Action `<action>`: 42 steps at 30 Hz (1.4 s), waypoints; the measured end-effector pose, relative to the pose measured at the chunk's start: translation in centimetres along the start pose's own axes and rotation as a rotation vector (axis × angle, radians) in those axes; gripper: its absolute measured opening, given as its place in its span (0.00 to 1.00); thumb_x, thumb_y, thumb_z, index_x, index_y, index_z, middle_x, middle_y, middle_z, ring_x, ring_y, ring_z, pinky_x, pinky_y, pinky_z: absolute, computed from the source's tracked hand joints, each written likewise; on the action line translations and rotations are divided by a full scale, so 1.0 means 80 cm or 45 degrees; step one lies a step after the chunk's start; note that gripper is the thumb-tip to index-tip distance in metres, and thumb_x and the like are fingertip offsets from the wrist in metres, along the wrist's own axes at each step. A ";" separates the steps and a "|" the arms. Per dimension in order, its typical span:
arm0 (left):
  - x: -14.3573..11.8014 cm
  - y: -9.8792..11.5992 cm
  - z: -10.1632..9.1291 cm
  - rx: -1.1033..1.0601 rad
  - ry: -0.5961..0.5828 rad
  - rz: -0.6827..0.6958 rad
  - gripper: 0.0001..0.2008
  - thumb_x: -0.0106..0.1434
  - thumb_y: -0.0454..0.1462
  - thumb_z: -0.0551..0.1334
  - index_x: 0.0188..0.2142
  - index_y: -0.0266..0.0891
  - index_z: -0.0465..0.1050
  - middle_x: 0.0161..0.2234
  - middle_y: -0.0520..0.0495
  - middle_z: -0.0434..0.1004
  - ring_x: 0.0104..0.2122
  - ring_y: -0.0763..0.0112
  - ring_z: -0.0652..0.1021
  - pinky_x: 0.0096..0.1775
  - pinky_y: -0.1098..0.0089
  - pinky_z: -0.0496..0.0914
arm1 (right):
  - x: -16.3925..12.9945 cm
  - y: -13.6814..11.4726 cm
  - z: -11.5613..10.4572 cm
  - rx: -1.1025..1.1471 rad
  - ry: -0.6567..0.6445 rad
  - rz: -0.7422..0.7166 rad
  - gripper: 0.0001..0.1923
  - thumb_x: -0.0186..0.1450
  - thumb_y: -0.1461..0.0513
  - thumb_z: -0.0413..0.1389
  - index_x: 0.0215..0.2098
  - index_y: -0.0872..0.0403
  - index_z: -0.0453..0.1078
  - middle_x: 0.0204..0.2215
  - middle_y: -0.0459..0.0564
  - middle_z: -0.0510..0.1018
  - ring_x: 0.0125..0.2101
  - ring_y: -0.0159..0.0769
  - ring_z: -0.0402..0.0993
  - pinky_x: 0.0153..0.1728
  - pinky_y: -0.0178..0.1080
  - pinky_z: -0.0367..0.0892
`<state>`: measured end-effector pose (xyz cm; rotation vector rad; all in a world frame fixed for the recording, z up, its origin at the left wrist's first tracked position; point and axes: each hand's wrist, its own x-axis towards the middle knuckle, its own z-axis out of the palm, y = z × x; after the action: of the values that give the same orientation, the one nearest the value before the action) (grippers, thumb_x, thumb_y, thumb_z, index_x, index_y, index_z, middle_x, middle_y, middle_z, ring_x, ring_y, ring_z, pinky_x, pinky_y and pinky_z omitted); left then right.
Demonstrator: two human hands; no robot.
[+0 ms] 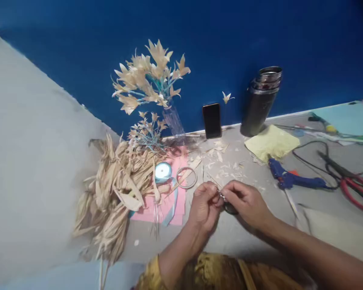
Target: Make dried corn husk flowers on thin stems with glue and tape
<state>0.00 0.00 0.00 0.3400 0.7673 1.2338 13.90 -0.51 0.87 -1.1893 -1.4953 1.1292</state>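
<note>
Scissors (230, 208), small and dark-handled, sit just below center of frame, with the right hand (249, 201) gripping them. Left hand (204, 203) is right beside it, grip pinched closed, can't tell on what. Dried corn husks (121, 169) pile up lower left, blue glue gun (302, 180) lies at right on the worktop (230, 237).
</note>
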 end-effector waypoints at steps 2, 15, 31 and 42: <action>0.001 0.000 0.000 0.019 0.009 0.040 0.26 0.42 0.42 0.82 0.20 0.37 0.64 0.18 0.58 0.62 0.19 0.82 0.62 0.23 0.76 0.54 | 0.001 0.000 0.002 0.009 -0.012 0.010 0.15 0.67 0.56 0.55 0.26 0.53 0.74 0.20 0.44 0.77 0.22 0.31 0.69 0.25 0.34 0.63; -0.008 -0.008 -0.003 0.197 -0.148 0.110 0.22 0.54 0.47 0.77 0.43 0.36 0.83 0.21 0.55 0.68 0.23 0.77 0.69 0.29 0.72 0.63 | 0.006 -0.001 0.004 0.187 -0.023 0.060 0.15 0.68 0.55 0.56 0.25 0.51 0.72 0.19 0.44 0.78 0.20 0.32 0.73 0.24 0.34 0.67; 0.001 -0.002 -0.009 0.054 0.032 -0.126 0.20 0.42 0.41 0.82 0.24 0.34 0.75 0.16 0.58 0.61 0.19 0.81 0.60 0.25 0.77 0.55 | 0.006 0.025 0.005 -0.357 -0.065 -0.057 0.11 0.63 0.58 0.55 0.24 0.51 0.70 0.21 0.45 0.77 0.23 0.33 0.69 0.28 0.36 0.61; -0.002 -0.001 -0.008 -0.023 0.006 -0.140 0.22 0.45 0.41 0.81 0.22 0.36 0.69 0.18 0.57 0.61 0.21 0.80 0.65 0.26 0.77 0.59 | 0.006 0.007 -0.007 0.049 -0.306 0.158 0.14 0.70 0.52 0.52 0.36 0.53 0.74 0.23 0.44 0.74 0.23 0.32 0.67 0.27 0.35 0.63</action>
<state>-0.42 -0.30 -0.42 0.2768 0.7685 1.1379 14.45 0.10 0.46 -1.1650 -1.5872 1.4204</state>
